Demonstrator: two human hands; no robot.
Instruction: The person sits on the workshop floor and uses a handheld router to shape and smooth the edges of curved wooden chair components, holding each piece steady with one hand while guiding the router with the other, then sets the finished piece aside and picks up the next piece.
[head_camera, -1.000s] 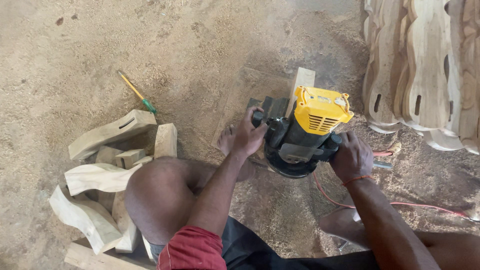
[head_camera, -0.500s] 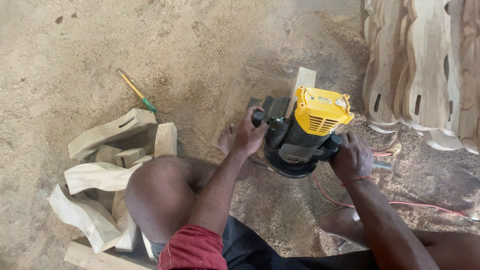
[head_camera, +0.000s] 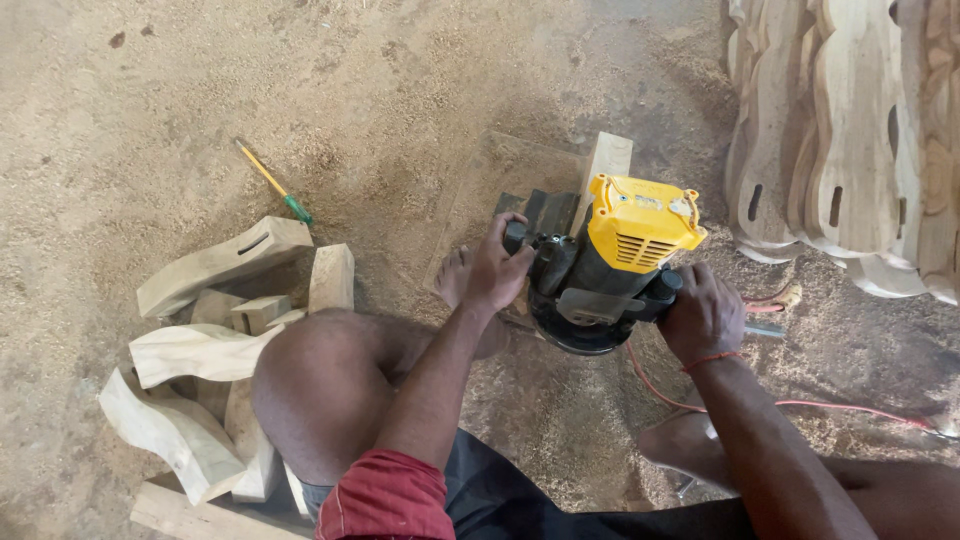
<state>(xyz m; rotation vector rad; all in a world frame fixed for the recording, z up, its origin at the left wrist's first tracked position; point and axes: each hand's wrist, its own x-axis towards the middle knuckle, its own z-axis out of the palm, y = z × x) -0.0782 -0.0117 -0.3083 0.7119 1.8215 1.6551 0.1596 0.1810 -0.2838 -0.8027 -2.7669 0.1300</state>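
At the left of the frame a heap of pale, curved, sawn wooden pieces (head_camera: 205, 340) lies on the sawdust-covered floor (head_camera: 400, 90), some with slots already cut; whether they are finished I cannot tell. Above the heap, toward the upper left, lies a thin tool with a yellow shaft and green handle (head_camera: 275, 184), apart from everything else. Near the middle, the person's bent knee (head_camera: 320, 395) sits beside the heap. The left hand (head_camera: 497, 268) is closed around the black side handle of a yellow-and-black electric router (head_camera: 605, 270), which stands upright at centre right on a pale wooden block (head_camera: 604, 160) and a dark flat board (head_camera: 500, 190). The right hand (head_camera: 703, 315) is wrapped around the opposite handle. The cut under the router's base is hidden, so how much of this piece is worked I cannot say. A red cord (head_camera: 800, 405) trails off to the right. At the upper right stands a stack of shaped, slotted pale wooden boards (head_camera: 850, 140).
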